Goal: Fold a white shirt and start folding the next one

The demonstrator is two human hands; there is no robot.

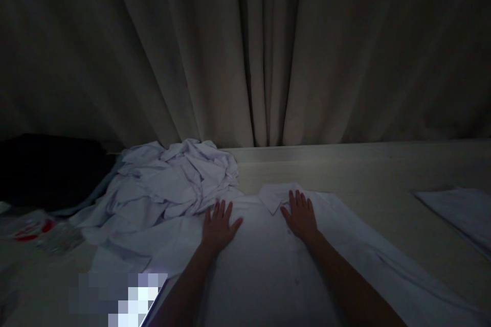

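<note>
Dim curtains (245, 51) hang behind a pale table (383, 173). On the near middle of the table lies a white shirt (264, 265), spread flat with its collar (274, 195) at the far end. The left hand (218, 225) rests palm down on the shirt left of the collar, fingers spread apart and gripping nothing. The right hand (301, 214) lies flat just right of the collar, fingers slightly apart, also holding nothing. A crumpled heap of white clothes (169, 179) sits far left, touching the shirt. Folded cloth (460, 209) lies at the right edge.
</note>
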